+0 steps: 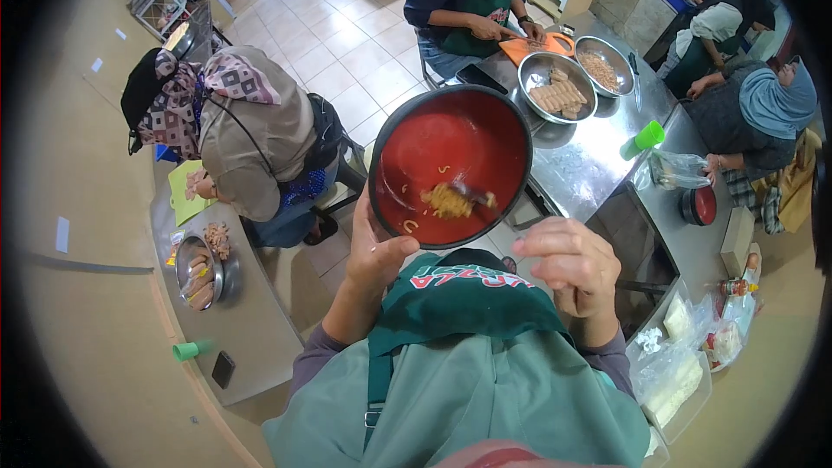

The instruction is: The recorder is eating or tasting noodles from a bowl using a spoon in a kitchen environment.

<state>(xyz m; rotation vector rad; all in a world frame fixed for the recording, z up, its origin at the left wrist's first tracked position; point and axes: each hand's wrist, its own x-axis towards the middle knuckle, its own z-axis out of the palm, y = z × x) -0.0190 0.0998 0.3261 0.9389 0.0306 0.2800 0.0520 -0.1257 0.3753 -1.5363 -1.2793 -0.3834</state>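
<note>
My left hand grips the rim of a deep bowl, red inside and black outside, tilted towards me in front of my chest. A small yellowish mound of food lies low in the bowl, with the head of a spoon in it. A few pale curled bits cling to the red wall near the rim. Just right of the bowl, my right hand is raised with its fingers bent; I cannot tell whether it holds anything.
A steel table at the upper right bears a bowl of rolled food and a green cup. A co-worker cuts on an orange board. Another bends over the left table. A plastic tub stands lower right.
</note>
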